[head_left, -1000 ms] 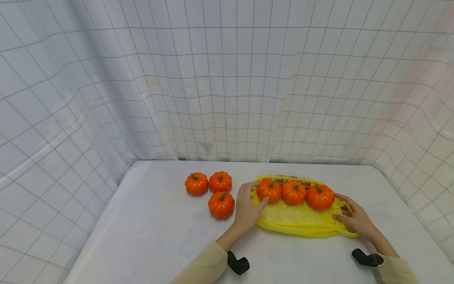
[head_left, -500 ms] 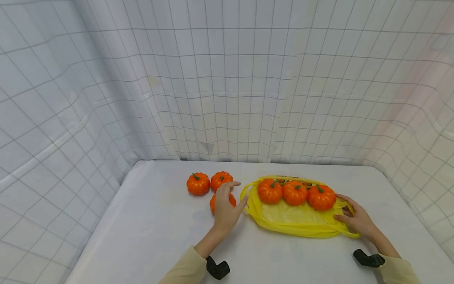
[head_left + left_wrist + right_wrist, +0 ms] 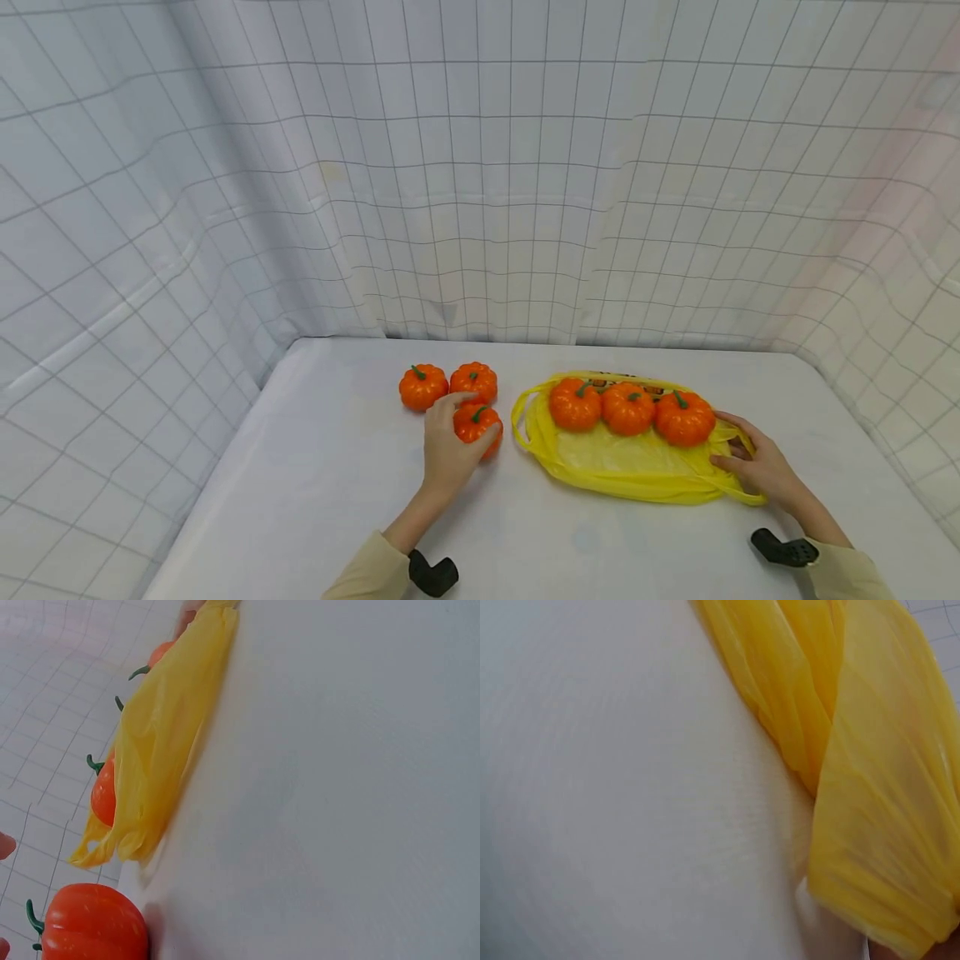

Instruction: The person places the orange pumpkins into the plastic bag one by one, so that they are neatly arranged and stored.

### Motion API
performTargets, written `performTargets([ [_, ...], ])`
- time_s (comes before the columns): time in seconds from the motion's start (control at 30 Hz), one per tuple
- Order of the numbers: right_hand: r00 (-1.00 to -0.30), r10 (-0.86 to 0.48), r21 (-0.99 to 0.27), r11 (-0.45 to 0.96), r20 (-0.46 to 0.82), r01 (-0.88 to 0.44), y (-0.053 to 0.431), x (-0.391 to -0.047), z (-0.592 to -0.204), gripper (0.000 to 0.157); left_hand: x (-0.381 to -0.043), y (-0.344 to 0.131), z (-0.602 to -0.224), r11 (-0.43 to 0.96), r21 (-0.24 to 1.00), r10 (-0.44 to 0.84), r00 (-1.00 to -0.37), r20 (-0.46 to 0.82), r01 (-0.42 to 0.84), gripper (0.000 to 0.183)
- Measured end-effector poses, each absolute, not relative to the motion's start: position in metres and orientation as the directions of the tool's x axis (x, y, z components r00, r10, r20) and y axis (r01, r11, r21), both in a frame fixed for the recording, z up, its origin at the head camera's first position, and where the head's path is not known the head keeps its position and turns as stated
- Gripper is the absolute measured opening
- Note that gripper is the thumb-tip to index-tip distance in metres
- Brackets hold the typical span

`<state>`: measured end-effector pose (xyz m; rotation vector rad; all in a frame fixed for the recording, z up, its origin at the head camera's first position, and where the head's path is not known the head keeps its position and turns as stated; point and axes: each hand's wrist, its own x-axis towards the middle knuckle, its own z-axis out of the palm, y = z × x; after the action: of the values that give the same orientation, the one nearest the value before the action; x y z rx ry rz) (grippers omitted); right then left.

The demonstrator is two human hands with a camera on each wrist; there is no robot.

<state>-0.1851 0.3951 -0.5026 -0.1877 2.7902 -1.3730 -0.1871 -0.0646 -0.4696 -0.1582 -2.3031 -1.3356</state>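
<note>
My left hand [image 3: 447,446] reaches round a small orange pumpkin [image 3: 474,423], its fingers at the far side and its thumb at the near right. In the left wrist view a gap shows between the fingertips and the pumpkin [image 3: 94,926]. My right hand [image 3: 765,467] holds the right end of a yellow plastic bag [image 3: 630,475], bunched beside the fingers in the right wrist view. Three pumpkins sit in a row at the bag: one at the left [image 3: 575,405], one in the middle [image 3: 628,409], one at the right [image 3: 685,419]. Whether they lie inside or on top I cannot tell.
Two more pumpkins stand behind my left hand, one at the left [image 3: 423,387] and one at the right [image 3: 474,382]. A white table [image 3: 315,467] carries everything. Gridded white curtains [image 3: 480,167] enclose its back and sides. The bag's left handle loop [image 3: 519,421] lies spread out.
My left hand has left the bag's left end and moved left to the nearest loose pumpkin. The bag's left handle has come into sight. My right hand has stayed at the bag.
</note>
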Motion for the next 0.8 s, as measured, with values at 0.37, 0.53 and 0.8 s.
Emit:
performTargets([
  [0.37,-0.992,-0.119,-0.77,0.627,0.05,-0.114,0.395,-0.184,-0.505,0.073,-0.185,-0.08,-0.484,0.526,0.824,-0.12,-0.941,0.318,0.211,0.064],
  [0.53,-0.992,-0.121,-0.785,0.61,0.046,-0.11,0.394,-0.184,-0.504,0.073,-0.184,-0.082,-0.486,0.525,0.834,-0.115,-0.957,0.266,0.169,0.07],
  [0.8,-0.992,-0.118,-0.794,0.598,0.051,-0.112,0.392,-0.183,-0.503,0.073,-0.185,-0.087,-0.491,0.48,0.862,-0.064,-0.974,0.219,0.162,0.079],
])
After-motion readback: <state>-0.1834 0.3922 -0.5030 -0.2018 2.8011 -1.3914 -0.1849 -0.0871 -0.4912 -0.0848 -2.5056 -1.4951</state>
